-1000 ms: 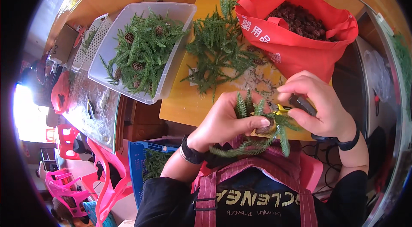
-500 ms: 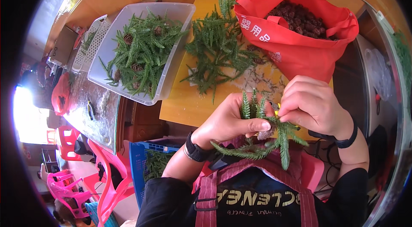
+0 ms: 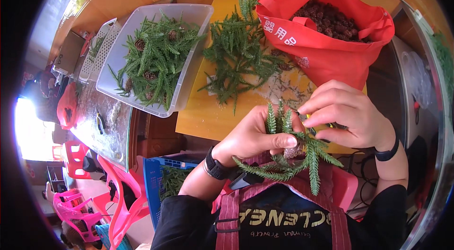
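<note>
My left hand [image 3: 257, 132] grips an artificial pine sprig [image 3: 313, 165], its thumb pressed across the middle. A small pine cone [image 3: 294, 150] sits among the stems just below that thumb. Green tips stick up behind the fingers and others droop over my apron. Close to the sprig's right side, my right hand [image 3: 347, 115] is open, with thumb and fingers apart; the tips are near the stems. Beyond my hands, a heap of loose green sprigs [image 3: 239, 56] lies on the yellow tabletop [image 3: 201, 120].
A translucent bin [image 3: 182, 96] of sprigs with cones stands at left. At far right is a red bag [image 3: 331, 63] filled with pine cones [image 3: 326, 21]. Brown scraps lie before it. Pliers [image 3: 100, 122] rest on a side table; a blue crate [image 3: 151, 181] stands below.
My right hand's fingers have come away from the sprig and spread apart, after pinching at its stems. The left hand keeps its grip with the sprig nearly in place.
</note>
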The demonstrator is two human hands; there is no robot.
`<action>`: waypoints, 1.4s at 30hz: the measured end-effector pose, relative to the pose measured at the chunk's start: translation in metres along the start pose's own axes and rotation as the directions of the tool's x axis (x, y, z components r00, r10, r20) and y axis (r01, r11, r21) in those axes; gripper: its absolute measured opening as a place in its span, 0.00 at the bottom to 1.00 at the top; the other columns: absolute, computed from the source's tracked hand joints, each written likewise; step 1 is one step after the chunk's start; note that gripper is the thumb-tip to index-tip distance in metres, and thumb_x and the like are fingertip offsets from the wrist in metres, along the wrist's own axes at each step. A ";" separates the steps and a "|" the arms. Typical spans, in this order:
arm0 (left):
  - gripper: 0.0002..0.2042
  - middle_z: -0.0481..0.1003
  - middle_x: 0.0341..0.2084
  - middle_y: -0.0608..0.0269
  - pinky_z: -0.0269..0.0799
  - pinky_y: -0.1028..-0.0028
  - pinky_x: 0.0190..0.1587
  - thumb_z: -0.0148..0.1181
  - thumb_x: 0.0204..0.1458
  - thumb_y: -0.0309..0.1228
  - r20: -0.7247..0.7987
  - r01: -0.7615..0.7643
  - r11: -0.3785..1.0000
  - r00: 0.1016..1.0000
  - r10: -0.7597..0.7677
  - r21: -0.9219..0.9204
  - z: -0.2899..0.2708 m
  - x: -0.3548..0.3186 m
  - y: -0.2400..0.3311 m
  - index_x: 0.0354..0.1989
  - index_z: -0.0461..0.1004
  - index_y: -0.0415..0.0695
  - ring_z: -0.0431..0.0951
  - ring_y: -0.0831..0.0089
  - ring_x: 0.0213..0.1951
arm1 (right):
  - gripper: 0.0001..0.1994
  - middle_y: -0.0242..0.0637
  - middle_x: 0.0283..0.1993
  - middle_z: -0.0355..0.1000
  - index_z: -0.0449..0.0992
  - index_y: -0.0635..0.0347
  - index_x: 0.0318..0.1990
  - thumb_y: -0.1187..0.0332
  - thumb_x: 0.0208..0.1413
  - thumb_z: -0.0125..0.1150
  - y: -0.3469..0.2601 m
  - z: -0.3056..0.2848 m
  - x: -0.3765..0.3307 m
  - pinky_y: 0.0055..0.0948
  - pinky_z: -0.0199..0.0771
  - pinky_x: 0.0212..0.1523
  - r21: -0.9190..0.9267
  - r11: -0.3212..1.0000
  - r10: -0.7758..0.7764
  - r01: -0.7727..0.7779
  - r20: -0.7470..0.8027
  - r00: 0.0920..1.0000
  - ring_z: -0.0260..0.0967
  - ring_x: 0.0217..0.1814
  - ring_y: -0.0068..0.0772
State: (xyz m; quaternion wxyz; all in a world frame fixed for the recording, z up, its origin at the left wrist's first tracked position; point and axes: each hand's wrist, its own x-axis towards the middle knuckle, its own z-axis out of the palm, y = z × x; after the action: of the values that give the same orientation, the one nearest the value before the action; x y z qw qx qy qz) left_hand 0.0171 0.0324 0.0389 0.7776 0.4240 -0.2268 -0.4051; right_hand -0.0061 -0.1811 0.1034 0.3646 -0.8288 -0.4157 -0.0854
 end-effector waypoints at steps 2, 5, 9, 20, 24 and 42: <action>0.09 0.70 0.21 0.70 0.57 0.85 0.21 0.63 0.48 0.26 0.036 0.063 0.997 0.997 -0.062 -0.042 -0.001 0.001 -0.001 0.35 0.70 0.40 0.63 0.87 0.18 | 0.08 0.35 0.34 0.72 0.74 0.59 0.32 0.72 0.43 0.64 0.002 -0.001 0.000 0.32 0.69 0.38 -0.005 0.999 -0.043 0.043 0.015 0.999 0.69 0.36 0.37; 0.13 0.74 0.27 0.63 0.62 0.85 0.22 0.68 0.41 0.30 -0.019 0.112 0.993 0.993 -0.113 -0.028 0.002 0.001 0.004 0.31 0.71 0.39 0.68 0.85 0.20 | 0.08 0.35 0.30 0.71 0.72 0.59 0.30 0.72 0.40 0.65 -0.003 -0.004 0.001 0.31 0.68 0.34 -0.034 0.999 -0.040 0.041 0.039 0.998 0.68 0.32 0.37; 0.11 0.74 0.30 0.59 0.69 0.78 0.32 0.63 0.39 0.18 0.089 -0.297 0.385 0.876 0.474 0.874 0.009 0.007 0.000 0.32 0.71 0.38 0.75 0.71 0.34 | 0.09 0.37 0.26 0.68 0.69 0.61 0.26 0.74 0.38 0.65 -0.007 0.001 -0.002 0.32 0.66 0.29 -0.262 0.944 0.218 -0.202 0.034 0.975 0.66 0.28 0.40; 0.15 0.72 0.26 0.63 0.55 0.86 0.19 0.69 0.41 0.32 -0.081 0.081 0.997 0.993 -0.081 -0.012 0.000 0.005 0.000 0.33 0.70 0.38 0.64 0.85 0.19 | 0.11 0.36 0.30 0.72 0.73 0.61 0.35 0.68 0.44 0.64 0.001 -0.005 -0.006 0.31 0.69 0.32 0.047 0.990 0.129 -0.134 0.083 0.988 0.69 0.31 0.38; 0.15 0.71 0.23 0.64 0.53 0.86 0.18 0.69 0.40 0.32 -0.025 0.118 0.981 0.992 -0.123 -0.153 -0.001 0.003 -0.001 0.31 0.70 0.39 0.64 0.85 0.17 | 0.13 0.34 0.27 0.72 0.73 0.61 0.34 0.64 0.43 0.65 0.002 -0.003 -0.003 0.29 0.68 0.27 0.040 0.997 0.066 -0.068 0.053 0.996 0.69 0.26 0.37; 0.09 0.74 0.28 0.62 0.68 0.79 0.32 0.66 0.42 0.25 -0.159 -0.019 0.854 0.980 0.119 0.520 0.011 -0.005 0.012 0.28 0.71 0.38 0.73 0.77 0.30 | 0.08 0.35 0.24 0.70 0.71 0.61 0.28 0.70 0.44 0.65 -0.008 0.001 -0.002 0.27 0.67 0.26 0.109 0.943 0.317 -0.313 -0.022 0.948 0.69 0.25 0.36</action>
State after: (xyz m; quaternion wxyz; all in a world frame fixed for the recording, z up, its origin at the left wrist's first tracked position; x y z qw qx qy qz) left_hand 0.0118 0.0351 0.0552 0.6674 0.6441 -0.2686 -0.2599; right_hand -0.0129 -0.1786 0.1062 0.4241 -0.8628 -0.2745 -0.0203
